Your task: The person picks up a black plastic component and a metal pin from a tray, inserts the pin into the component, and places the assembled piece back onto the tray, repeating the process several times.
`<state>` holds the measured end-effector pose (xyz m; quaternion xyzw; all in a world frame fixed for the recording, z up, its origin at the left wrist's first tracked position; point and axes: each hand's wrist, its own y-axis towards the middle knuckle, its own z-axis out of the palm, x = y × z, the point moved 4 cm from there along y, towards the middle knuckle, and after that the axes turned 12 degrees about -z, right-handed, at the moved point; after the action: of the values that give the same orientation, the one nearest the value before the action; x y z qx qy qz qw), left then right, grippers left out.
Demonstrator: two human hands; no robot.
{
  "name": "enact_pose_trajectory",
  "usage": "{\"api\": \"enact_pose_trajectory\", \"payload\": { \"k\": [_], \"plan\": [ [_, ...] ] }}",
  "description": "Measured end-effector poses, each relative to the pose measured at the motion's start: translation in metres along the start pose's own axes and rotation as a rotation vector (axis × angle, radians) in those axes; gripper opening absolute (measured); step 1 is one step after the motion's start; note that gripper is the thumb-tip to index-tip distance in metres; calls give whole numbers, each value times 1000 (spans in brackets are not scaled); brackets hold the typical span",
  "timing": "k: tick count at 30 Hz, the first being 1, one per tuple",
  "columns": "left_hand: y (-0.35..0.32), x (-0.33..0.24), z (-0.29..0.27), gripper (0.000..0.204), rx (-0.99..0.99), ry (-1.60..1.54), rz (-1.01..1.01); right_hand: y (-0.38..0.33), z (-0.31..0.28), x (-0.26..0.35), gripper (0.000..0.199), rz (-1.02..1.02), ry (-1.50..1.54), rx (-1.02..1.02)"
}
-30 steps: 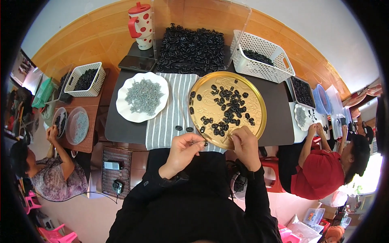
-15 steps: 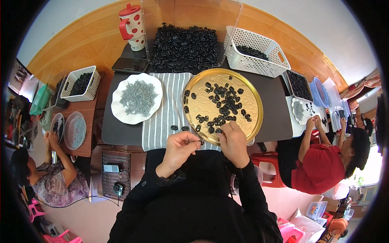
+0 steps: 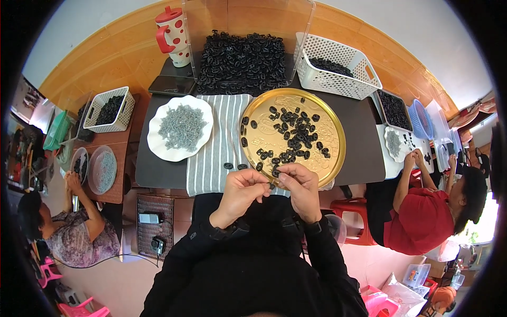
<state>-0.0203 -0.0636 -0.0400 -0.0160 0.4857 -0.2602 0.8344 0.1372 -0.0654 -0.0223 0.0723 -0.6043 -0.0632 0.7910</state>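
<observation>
— Spreading across the middle: a dark table (image 3: 359, 142), carrying everything else. Sitting at its far edge, a clear bin (image 3: 243, 58) heaped with black plastic pieces, and just to the right of that, a white perforated basket (image 3: 338, 66) with a few more black pieces inside.

— And nearer in?

— Lying under the work, a grey-and-white striped cloth (image 3: 211, 148). Resting partly on it, a round gold tray (image 3: 327, 132), holding a loose scatter of small black rings (image 3: 293, 129) across its middle and near edge. Sitting left of the tray, a white scalloped plate (image 3: 158, 145) piled with small grey parts (image 3: 182, 127). Standing at the far left corner, a red-and-white spotted jug (image 3: 171, 34), with a dark phone (image 3: 171, 84) lying flat just in front of it.

— The hands?

— Meeting over the near rim of the tray, almost touching. Left hand (image 3: 240, 193) curling inward, thumb and fingertips pressed together, seemingly around something tiny; cannot tell what. Right hand (image 3: 301, 187) pinching a small black ring (image 3: 277, 171) between thumb and forefinger, right at the tray's edge. Both coming out of black sleeves.

— Anything smaller?

— Lying loose on the cloth just left of the hands, two stray rings (image 3: 235, 166).

— Others nearby?

— Working at a side table on the right, a person in red (image 3: 422, 222); sitting on the left, another person (image 3: 79, 232) beside a basket of black pieces.
</observation>
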Motion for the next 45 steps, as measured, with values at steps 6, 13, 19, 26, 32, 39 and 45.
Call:
{"api": "enact_pose_trajectory", "payload": {
  "k": [6, 13, 19, 26, 32, 39, 45],
  "plan": [
    [2, 1, -2, 7, -30, -46, 18, 0, 1, -7, 14, 20, 51, -6],
    [4, 2, -2, 7, -24, -29, 16, -2, 4, -4, 13, -2, -33, -9],
    [2, 3, -5, 8, -24, -31, 15, -3, 8, -6, 13, -31, -63, -13],
    [3, 1, -1, 18, -30, -45, 84, -4, 7, -11, 14, -46, -25, -39],
    [-1, -6, 4, 37, -28, 42, 53, -3, 6, -10, 13, -39, -19, -64],
    [0, -2, 1, 39, -17, 53, 72, -4, 8, -8, 10, -56, -109, -23],
    [2, 0, -1, 32, -27, 40, 112, -5, 7, -8, 9, -81, -144, -11]
  ]
}}
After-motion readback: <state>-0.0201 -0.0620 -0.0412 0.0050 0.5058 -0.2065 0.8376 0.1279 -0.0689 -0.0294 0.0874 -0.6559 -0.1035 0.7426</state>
